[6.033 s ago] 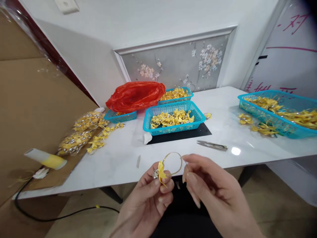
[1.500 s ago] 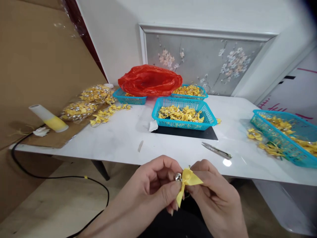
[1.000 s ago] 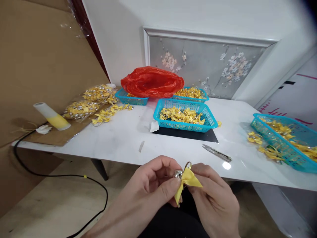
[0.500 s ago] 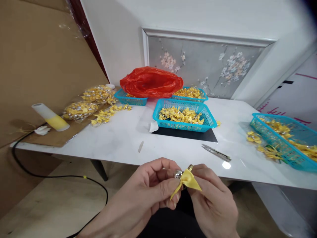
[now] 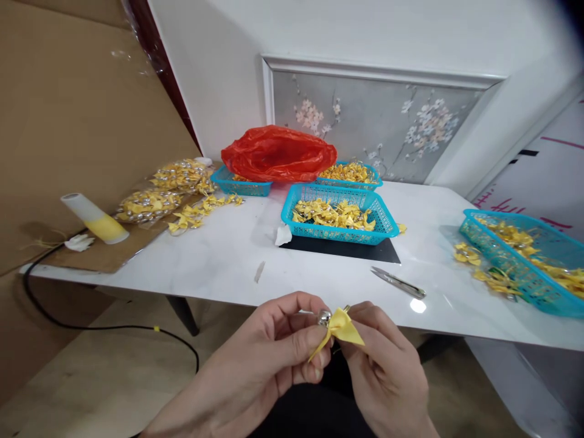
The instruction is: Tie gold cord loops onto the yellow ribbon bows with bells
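A yellow ribbon bow with a small silver bell is held between my two hands in front of the table edge. My left hand pinches the bell end and one ribbon tail between thumb and fingers. On the other side, my right hand has its fingers closed on the bow's right side, where a bit of gold-coloured ring shows above. The fingertips of the right hand are partly hidden behind the ribbon.
Thread snips lie on the white table. Behind them is a blue basket of yellow bows; another basket stands right. A red plastic bag sits at the back. Bagged bows and a ribbon roll lie left.
Both hands and the bow have shifted slightly left. The bow has turned a little, so less of the gold-coloured ring shows. Nothing has been let go.
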Tool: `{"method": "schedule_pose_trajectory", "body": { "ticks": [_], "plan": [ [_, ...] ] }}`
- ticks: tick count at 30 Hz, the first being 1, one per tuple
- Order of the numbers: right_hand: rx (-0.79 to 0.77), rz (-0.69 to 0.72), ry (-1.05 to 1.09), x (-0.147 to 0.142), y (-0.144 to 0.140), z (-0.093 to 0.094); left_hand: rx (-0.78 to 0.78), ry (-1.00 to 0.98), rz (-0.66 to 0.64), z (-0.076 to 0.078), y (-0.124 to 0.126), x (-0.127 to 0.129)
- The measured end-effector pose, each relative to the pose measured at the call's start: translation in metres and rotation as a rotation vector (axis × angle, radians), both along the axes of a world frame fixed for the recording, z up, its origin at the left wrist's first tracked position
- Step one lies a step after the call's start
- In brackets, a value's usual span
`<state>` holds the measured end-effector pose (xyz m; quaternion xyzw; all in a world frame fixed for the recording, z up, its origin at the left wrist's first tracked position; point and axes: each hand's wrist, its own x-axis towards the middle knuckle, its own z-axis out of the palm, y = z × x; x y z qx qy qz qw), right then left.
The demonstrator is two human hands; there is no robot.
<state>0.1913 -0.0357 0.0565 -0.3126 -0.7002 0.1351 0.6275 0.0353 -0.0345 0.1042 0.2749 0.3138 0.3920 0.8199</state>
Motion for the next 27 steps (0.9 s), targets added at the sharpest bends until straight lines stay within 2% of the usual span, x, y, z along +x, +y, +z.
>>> {"method": "schedule_pose_trajectory", "body": {
  "ticks": [9,21,27],
  "plan": [
    [-0.005,-0.013,-0.045,0.003,-0.003,-0.002,0.022,0.046,0.012,-0.001,0.002,0.000],
    [-0.054,0.060,-0.049,0.005,-0.004,-0.014,0.021,0.052,0.025,-0.002,0.000,-0.001],
    [0.011,0.025,-0.121,0.008,-0.004,-0.012,0.052,0.112,0.038,-0.001,0.000,-0.002]
  ]
}}
